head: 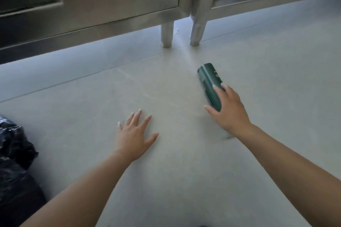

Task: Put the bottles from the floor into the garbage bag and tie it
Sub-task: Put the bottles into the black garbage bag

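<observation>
A dark green bottle (209, 79) lies on its side on the pale floor, right of centre. My right hand (227, 109) rests on its near end, fingers draped over the top and thumb along its left side, closing around it. My left hand (135, 134) hovers flat over the bare floor at centre, fingers spread, holding nothing. The black garbage bag (15, 167) slumps at the left edge, partly cut off by the frame; its opening is not visible.
Stainless steel cabinets (110, 5) run along the far side, standing on two short round legs (167, 34) just beyond the bottle. A dark gap lies under the cabinets. The grey tiled floor (184, 171) spreads between my arms.
</observation>
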Tool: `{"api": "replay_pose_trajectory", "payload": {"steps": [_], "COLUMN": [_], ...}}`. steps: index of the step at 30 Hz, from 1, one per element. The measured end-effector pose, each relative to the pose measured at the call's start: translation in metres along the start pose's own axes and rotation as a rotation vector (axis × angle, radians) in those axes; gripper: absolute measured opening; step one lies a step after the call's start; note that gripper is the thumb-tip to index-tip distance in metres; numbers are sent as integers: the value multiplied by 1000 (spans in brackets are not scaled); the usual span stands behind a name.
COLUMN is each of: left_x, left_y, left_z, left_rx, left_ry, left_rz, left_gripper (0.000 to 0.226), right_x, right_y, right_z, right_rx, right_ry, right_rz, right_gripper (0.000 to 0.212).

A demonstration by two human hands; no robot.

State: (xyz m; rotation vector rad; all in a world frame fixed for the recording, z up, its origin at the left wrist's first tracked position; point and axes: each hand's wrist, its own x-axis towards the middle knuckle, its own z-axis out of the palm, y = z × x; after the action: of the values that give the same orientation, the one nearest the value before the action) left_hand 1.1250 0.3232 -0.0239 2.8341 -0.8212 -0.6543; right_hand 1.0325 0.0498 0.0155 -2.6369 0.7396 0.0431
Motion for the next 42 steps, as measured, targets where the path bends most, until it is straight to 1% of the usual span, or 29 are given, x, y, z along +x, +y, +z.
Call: {"api": "replay_pose_trajectory", "payload": {"steps": [5,10,13,17,22,25,27,30,34,38,42], "left_x": [4,2,2,2,-9,-26,-36,-47,-71,-112,-169], "left_y": [-4,-6,-6,-9,-21,-32,-41,-60,-101,-149,-197], "left_z": [18,27,29,28,20,19,12,-12,-58,-114,-167], "left_rx": [33,34,24,24,41,39,-31,-185,-212,-124,-44], "left_ry": [-61,-49,-36,-55,-104,-131,-132,-20,130,248,380], "left_rz": [-55,-53,-55,-44,32,53,34,-62,-87,-63,-71], "left_gripper": [80,82,82,81,79,76,73,69,68,67,65], "right_x": [19,19,7,-9,-13,-17,-23,-29,-33,-38,-52], "right_y": [21,21,8,-14,-35,-51,-67,-99,-155,-223,-298], "right_z": [11,14,22,39,48,51,55,60,57,39,14], "right_rx": [37,153,192,166,212,328,403,486,558,515,496], "right_ry": [-32,-21,-51,-73,-48,-86,-127,-180,-225,-248,-268], "right_rz": [79,64,-18,-111,-84,-64,-59,-77,-161,-353,-584], "right_gripper": [73,74,73,74,74,73,73,74,72,70,68]}}
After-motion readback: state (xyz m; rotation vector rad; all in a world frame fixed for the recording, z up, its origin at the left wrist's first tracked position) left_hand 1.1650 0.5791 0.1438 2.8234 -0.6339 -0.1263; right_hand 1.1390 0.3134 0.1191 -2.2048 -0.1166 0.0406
